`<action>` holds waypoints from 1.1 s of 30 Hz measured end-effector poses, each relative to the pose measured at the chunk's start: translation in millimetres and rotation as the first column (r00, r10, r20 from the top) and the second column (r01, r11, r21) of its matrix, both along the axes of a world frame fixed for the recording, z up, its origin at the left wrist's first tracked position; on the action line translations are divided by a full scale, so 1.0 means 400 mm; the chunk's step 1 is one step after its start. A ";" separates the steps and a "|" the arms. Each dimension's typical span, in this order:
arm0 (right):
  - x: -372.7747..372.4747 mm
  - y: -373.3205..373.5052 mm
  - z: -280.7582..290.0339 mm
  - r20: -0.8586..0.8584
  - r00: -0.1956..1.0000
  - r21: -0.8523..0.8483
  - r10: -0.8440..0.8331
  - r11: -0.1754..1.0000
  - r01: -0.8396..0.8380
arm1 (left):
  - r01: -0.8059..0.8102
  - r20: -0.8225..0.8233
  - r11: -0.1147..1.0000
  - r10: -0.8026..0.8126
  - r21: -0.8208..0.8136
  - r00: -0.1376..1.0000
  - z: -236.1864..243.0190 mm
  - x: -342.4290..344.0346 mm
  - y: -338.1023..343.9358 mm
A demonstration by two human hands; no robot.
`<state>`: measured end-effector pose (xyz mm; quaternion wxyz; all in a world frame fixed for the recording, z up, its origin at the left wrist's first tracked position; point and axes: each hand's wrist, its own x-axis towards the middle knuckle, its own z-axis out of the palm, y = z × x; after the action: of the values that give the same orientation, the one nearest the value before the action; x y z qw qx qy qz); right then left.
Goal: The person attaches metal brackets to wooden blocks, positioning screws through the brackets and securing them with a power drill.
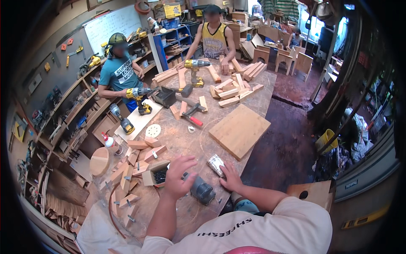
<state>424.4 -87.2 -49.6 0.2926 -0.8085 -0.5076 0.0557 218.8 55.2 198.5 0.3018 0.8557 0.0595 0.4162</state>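
My left hand [179, 178] is raised with curved, separated fingers, just above and beside a dark grey power tool [199, 191] lying on the worktable [177, 220]. My right hand [231, 180] rests near the table's right edge, fingers apart, its fingertips touching or very close to a silver cylindrical object [215, 163]; I cannot tell exactly what that is. Left of my left hand is an open cardboard box [151, 178] of small black pieces, with several wooden blocks [130, 199] around it. A square wooden board [240, 128] lies beyond my right hand.
Across the table, one person [120, 70] holds a yellow drill [137, 93]; another [211, 38] has hands among wood pieces [228, 95]. A bottle [110, 142], a red-handled clamp [195, 120] and tool shelves [78, 106] stand left and middle. A third person [294, 40] is behind, right.
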 end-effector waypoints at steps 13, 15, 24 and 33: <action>0.269 0.485 0.122 -0.152 0.788 0.150 0.597 0.802 -0.579 | -0.445 -0.658 0.871 0.212 -0.208 0.722 -0.070 0.087 -0.063; 0.308 0.681 0.052 0.002 0.851 0.249 0.524 0.825 -0.508 | -0.487 -0.646 0.862 0.294 -0.140 0.704 -0.061 0.132 -0.066; 0.365 1.289 0.058 0.174 0.926 -0.081 0.336 0.942 -0.326 | -0.753 -0.664 0.652 0.525 -0.090 0.533 -0.072 0.171 -0.086; 0.365 1.358 0.044 0.126 0.916 -0.283 0.381 0.899 -0.335 | -0.745 -0.634 0.666 0.558 -0.043 0.535 -0.064 0.163 -0.089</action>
<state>570.4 455.9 -32.0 0.1239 -0.7334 -0.6607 0.1011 283.9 19.6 173.1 0.2185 0.7927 0.5299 0.2077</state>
